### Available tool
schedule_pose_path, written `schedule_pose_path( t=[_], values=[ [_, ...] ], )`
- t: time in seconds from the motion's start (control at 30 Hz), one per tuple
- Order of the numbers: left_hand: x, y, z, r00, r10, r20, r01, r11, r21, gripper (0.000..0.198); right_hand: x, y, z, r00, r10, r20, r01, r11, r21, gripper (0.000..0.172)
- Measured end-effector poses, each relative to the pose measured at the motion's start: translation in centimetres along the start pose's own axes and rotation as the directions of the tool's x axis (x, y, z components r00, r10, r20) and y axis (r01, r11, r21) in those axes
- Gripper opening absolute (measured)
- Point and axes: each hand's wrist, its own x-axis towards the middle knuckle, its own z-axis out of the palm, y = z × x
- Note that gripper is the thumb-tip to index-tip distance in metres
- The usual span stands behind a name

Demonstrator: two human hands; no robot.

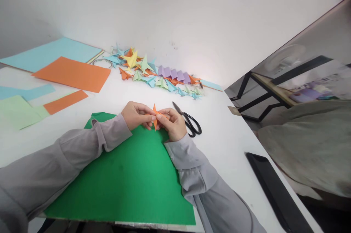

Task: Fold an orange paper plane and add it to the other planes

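A small folded orange paper piece [155, 116] is pinched between both hands above the far edge of a green sheet [128, 181]. My left hand [136, 115] grips its left side with closed fingers. My right hand [172, 123] holds its right side, fingers curled round it. Both arms wear grey sleeves and rest on the green sheet.
Black scissors [189, 120] lie just right of my right hand. A pile of several folded paper figures [153, 72] lies along the wall. Orange [72, 74], blue [52, 53] and pale green [16, 112] sheets lie at the left. A black flat object [274, 189] sits near the table's right edge.
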Motion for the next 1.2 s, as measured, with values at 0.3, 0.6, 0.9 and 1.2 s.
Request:
schedule_pose_path(
  t=[0.3,0.6,0.9,1.2],
  values=[
    [-0.11,-0.09,0.11,0.995,0.101,0.011,-0.102,0.994,0.044,0.023,0.06,-0.07,-0.24,1.000,0.023,-0.021,-0.022,1.000,0.009,0.029],
    [0.02,-0.13,0.16,0.997,0.062,-0.035,-0.062,0.998,0.016,0.048,-0.11,-0.20,0.01,0.998,-0.032,-0.048,0.029,0.998,-0.063,0.028],
    [0.23,-0.39,0.35,0.997,-0.029,-0.069,0.017,0.986,-0.164,0.039,-0.01,0.00,-0.01,0.996,-0.066,-0.064,0.066,0.998,-0.002,0.025],
    [0.28,-0.14,0.27,0.995,-0.075,-0.071,0.059,0.977,-0.205,0.039,0.17,0.43,-0.17,1.000,0.017,-0.005,-0.016,0.995,0.098,0.028]
  ],
)
